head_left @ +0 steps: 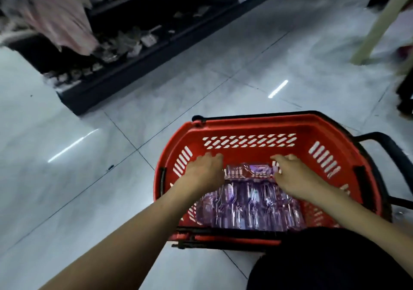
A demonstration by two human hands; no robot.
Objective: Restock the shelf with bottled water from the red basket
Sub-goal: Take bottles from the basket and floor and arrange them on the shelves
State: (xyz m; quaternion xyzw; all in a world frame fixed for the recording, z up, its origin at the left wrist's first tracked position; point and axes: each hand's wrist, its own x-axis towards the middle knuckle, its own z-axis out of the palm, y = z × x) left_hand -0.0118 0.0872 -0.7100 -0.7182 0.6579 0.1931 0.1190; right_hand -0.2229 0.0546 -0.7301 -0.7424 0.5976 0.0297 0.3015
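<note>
A red basket (250, 129) with slotted walls and black handles stands on the floor, near right. Inside lies a shrink-wrapped pack (250, 204) of water bottles, purple-tinted, covering its bottom. The dark shelf (125, 66) runs along the far left.

Left hand (205, 170), right hand (293, 174) on water pack (248, 202), red basket (245, 127)

One head-worn view looks forward and down, close above the red basket (257, 125).

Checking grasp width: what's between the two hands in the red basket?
Head view: the far end of the purple-wrapped bottle pack lies between left hand and right hand.
</note>
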